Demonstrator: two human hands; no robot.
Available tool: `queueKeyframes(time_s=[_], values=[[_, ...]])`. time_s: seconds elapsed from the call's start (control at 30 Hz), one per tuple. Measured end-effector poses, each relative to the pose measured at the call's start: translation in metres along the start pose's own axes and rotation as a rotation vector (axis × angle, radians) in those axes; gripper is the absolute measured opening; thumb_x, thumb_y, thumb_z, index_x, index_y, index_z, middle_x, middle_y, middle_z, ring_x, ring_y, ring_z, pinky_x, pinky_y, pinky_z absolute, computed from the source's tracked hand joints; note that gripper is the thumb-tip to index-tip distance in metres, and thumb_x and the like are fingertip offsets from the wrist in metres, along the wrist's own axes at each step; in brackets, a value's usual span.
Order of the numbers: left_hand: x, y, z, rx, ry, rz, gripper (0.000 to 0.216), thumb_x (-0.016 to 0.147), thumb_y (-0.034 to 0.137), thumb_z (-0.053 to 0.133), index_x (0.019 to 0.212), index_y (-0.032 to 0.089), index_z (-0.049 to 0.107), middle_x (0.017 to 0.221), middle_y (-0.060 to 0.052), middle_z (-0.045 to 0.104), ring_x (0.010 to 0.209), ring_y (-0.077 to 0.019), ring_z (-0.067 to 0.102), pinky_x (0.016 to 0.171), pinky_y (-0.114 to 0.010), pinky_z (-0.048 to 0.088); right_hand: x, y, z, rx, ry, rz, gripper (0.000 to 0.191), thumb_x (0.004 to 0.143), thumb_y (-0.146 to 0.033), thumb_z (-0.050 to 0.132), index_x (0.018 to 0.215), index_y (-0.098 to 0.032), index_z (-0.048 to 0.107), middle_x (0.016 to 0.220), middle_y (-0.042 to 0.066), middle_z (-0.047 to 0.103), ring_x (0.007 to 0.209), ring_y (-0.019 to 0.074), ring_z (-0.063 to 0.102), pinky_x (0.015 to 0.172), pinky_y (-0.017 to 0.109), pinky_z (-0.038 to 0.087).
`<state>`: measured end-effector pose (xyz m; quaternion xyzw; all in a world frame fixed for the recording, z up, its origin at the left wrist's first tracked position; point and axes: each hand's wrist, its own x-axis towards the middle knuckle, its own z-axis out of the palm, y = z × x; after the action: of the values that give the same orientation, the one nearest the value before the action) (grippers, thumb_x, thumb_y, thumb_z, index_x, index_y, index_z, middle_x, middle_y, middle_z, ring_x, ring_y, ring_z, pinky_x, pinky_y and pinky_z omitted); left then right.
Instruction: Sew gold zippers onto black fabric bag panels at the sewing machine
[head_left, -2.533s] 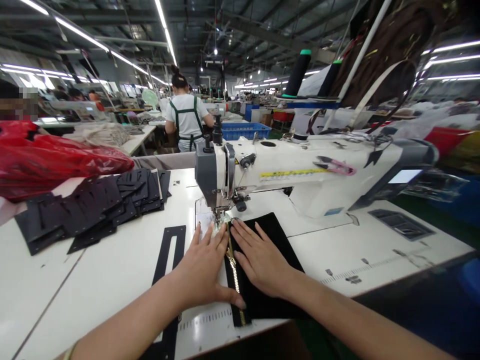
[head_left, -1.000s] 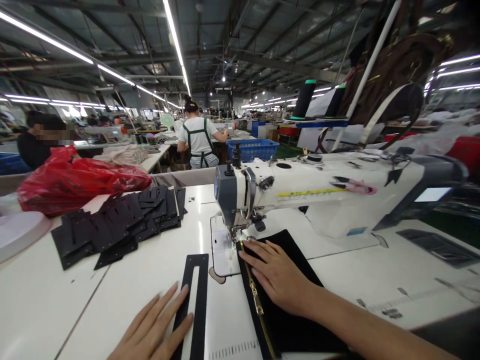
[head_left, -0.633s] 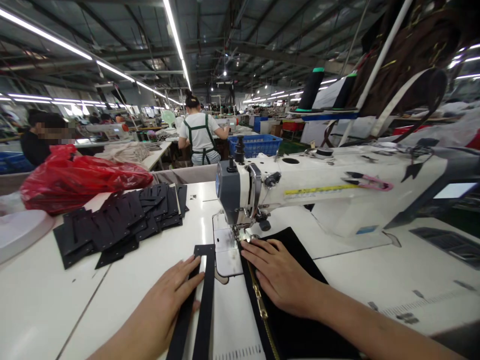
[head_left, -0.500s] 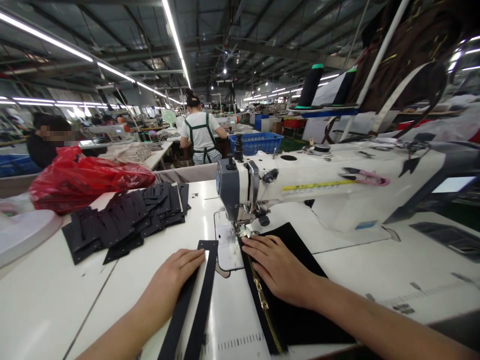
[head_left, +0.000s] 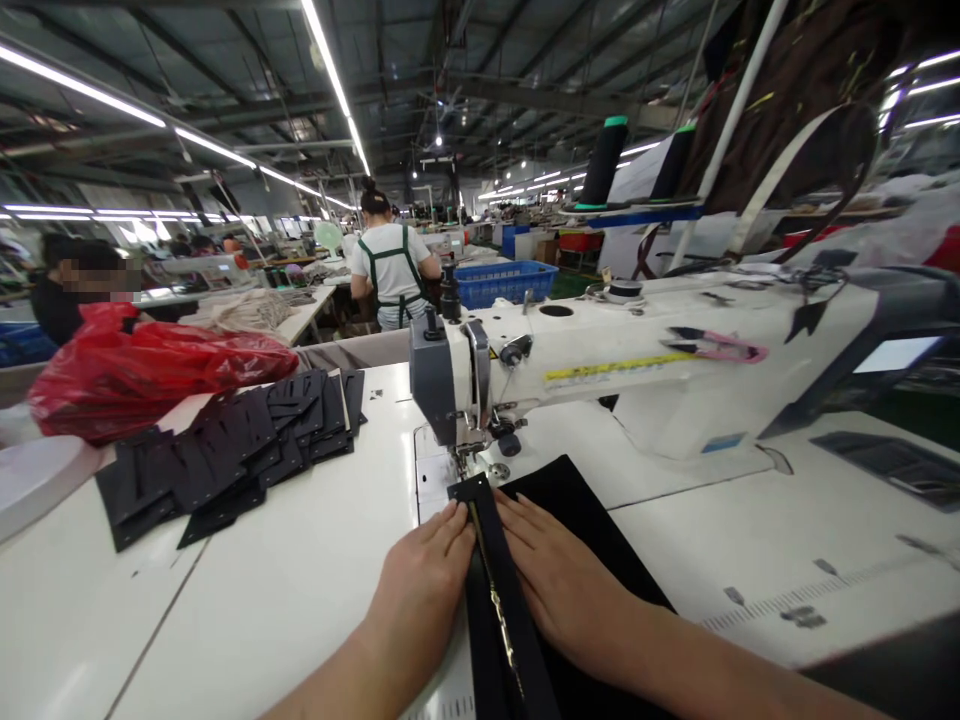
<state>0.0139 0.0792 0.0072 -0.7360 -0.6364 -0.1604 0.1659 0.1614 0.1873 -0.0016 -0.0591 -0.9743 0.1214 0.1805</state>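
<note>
A black slotted strip [head_left: 470, 488] lies over a gold-toothed zipper [head_left: 499, 615], which shows through its long opening. Beneath them is a black fabric panel [head_left: 574, 500]. My left hand [head_left: 426, 572] grips the strip's left edge near its far end, fingers close together. Along the right edge rests my right hand [head_left: 562, 570], its fingers stretched out flat on the strip and panel. The strip's far end sits just in front of the presser foot [head_left: 463, 462] of the white sewing machine [head_left: 637, 360].
Black slotted pieces [head_left: 225, 450] lie in a loose pile at the left, beside a red plastic bag [head_left: 157, 365]. Pink-handled thread snips [head_left: 716, 345] rest against the machine arm. A blue crate [head_left: 506, 285] and a co-worker [head_left: 390, 265] are beyond the table.
My left hand has brought the slotted strip rightward onto the zipper and panel. My right hand has slid back slightly from the presser foot to the strip's right edge. The view has shifted a little.
</note>
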Motion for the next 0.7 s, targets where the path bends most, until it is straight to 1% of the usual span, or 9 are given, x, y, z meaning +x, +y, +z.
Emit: queueKeyframes(time_s=[0.17,0.23,0.3,0.4,0.47,0.57,0.7], values=[[-0.007,-0.002,0.005,0.081,-0.012,0.047,0.035,0.085,0.004,0.032,0.106,0.008,0.059,0.112,-0.016,0.061,0.104,-0.0242,0.058,0.086,-0.035,0.052,-0.003,0.001,0.008,-0.015,0.059,0.034,0.051,0.088,-0.014,0.038,0.138,-0.01,0.029,0.139,0.014,0.036,0.129,0.0213,0.03,0.106,0.042,0.03],[-0.008,-0.005,0.004,0.115,-0.018,0.069,0.034,0.087,0.007,0.03,0.106,0.008,0.059,0.112,-0.016,0.062,0.105,-0.0238,0.058,0.087,-0.034,0.052,-0.003,-0.001,0.008,-0.025,0.088,0.066,0.05,0.089,-0.015,0.037,0.138,-0.012,0.03,0.139,0.012,0.037,0.129,0.0205,0.031,0.106,0.041,0.03],[-0.007,-0.009,0.003,0.13,-0.017,0.114,0.034,0.089,0.01,0.03,0.108,0.01,0.058,0.11,-0.014,0.063,0.105,-0.0231,0.058,0.089,-0.036,0.05,-0.002,-0.002,0.005,-0.015,0.078,0.077,0.049,0.09,-0.018,0.037,0.138,-0.017,0.03,0.139,0.009,0.037,0.129,0.0205,0.031,0.106,0.04,0.029],[-0.006,-0.015,0.001,0.122,-0.002,0.171,0.035,0.089,0.012,0.032,0.114,0.014,0.056,0.109,-0.011,0.064,0.106,-0.0234,0.057,0.09,-0.039,0.05,0.0,-0.001,-0.002,0.022,0.009,0.082,0.048,0.092,-0.023,0.036,0.139,-0.019,0.029,0.14,0.011,0.035,0.128,0.0234,0.032,0.106,0.042,0.028],[-0.008,-0.019,0.001,0.113,-0.015,0.172,0.036,0.088,0.014,0.035,0.119,0.016,0.052,0.113,-0.01,0.062,0.108,-0.0235,0.056,0.091,-0.038,0.049,0.0,0.001,-0.005,0.05,-0.019,0.09,0.047,0.091,-0.024,0.036,0.138,-0.019,0.03,0.14,0.013,0.034,0.129,0.0247,0.031,0.106,0.043,0.026],[-0.013,-0.026,0.003,0.123,-0.039,0.177,0.041,0.086,0.017,0.037,0.126,0.018,0.046,0.118,-0.008,0.059,0.107,-0.0232,0.057,0.09,-0.035,0.05,0.0,0.003,-0.006,0.085,-0.006,0.103,0.049,0.09,-0.026,0.038,0.138,-0.02,0.028,0.141,0.015,0.033,0.13,0.025,0.028,0.107,0.042,0.022],[-0.019,-0.033,0.008,0.167,-0.032,0.24,0.053,0.085,0.022,0.036,0.137,0.013,0.03,0.12,-0.012,0.057,0.105,-0.0262,0.058,0.082,-0.036,0.053,-0.001,0.004,-0.004,0.107,-0.013,0.109,0.053,0.089,-0.029,0.042,0.138,-0.019,0.026,0.141,0.016,0.031,0.131,0.0253,0.026,0.108,0.042,0.019]])
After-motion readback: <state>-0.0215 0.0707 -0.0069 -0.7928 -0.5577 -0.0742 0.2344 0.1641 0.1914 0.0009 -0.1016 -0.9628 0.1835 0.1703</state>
